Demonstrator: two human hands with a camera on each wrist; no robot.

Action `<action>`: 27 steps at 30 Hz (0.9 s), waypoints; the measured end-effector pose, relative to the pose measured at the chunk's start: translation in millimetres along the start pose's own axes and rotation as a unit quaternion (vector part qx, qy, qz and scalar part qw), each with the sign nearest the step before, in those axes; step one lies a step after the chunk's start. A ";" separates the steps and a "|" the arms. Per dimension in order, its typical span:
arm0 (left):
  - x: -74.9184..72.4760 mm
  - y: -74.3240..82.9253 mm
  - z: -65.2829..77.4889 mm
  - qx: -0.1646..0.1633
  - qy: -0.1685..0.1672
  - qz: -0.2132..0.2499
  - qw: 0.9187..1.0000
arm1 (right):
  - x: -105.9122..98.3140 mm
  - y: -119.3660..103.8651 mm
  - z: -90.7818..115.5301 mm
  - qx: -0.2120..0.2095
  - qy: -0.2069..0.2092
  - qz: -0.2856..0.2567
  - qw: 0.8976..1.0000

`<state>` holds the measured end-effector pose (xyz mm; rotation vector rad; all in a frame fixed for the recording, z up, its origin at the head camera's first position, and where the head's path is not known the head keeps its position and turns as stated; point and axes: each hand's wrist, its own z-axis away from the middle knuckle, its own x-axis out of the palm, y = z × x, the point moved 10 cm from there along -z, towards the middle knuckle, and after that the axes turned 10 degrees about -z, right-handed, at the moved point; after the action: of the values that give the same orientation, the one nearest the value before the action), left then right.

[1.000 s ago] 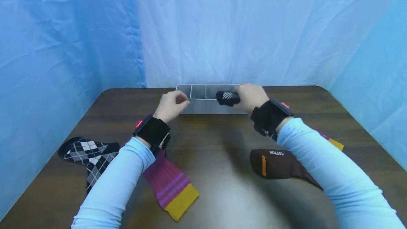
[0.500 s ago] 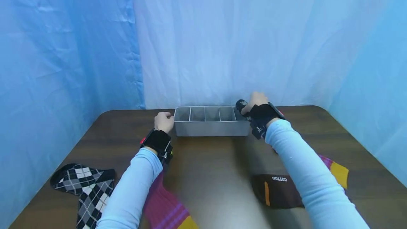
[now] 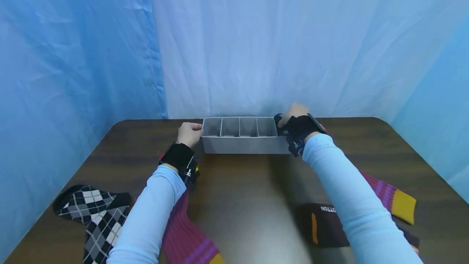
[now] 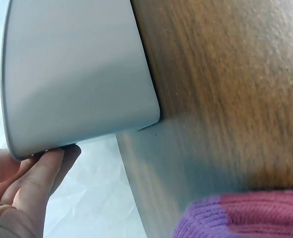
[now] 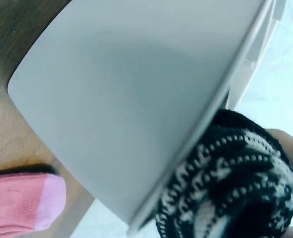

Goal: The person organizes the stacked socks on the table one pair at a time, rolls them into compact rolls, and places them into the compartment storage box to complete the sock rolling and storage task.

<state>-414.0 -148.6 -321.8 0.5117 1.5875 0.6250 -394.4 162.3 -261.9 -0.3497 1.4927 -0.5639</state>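
Observation:
A grey divided organizer box (image 3: 245, 145) stands at the far side of the table. At its left end my left hand (image 3: 188, 134) grips the rim, with the thumb at the edge and fingers against the outer end wall (image 4: 77, 74). Over at the right end, my right hand (image 3: 294, 116) holds a rolled black-and-white knitted sock (image 5: 226, 173). That sock sits at the rightmost compartment, overlapping the rim in the right wrist view. My right fingers are mostly hidden behind the sock.
A black-and-grey argyle sock (image 3: 96, 215) lies at the left. Beneath my left forearm is a maroon sock with a yellow cuff (image 3: 194, 231). A brown sock (image 3: 327, 225) and another maroon sock (image 3: 388, 196) lie near my right forearm. Blue-white curtains (image 3: 256, 44) hang behind the table.
My left hand has come down to the box's left end and taken hold. My right hand has carried the rolled sock rightward and lower, into the right-end compartment. The head view has shifted.

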 end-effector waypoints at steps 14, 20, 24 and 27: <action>-11.0 13.7 17.0 -0.015 -0.004 -0.022 1.000 | 12.2 -4.9 -14.3 -0.011 0.078 0.041 0.996; -12.3 10.0 13.7 -0.011 0.004 -0.018 1.000 | 17.5 -4.5 -19.3 -0.007 0.089 0.039 0.995; -12.5 7.5 14.4 -0.013 0.007 -0.019 1.000 | 28.7 -5.1 -21.5 -0.019 0.075 0.047 0.996; -10.0 7.2 17.2 -0.016 -0.002 -0.018 1.000 | 36.4 -0.9 -21.3 -0.018 0.061 0.050 0.997</action>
<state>-396.1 -148.0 -310.6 0.4593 1.5777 0.6222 -416.2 144.1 -293.1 -0.2703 1.6310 -0.4853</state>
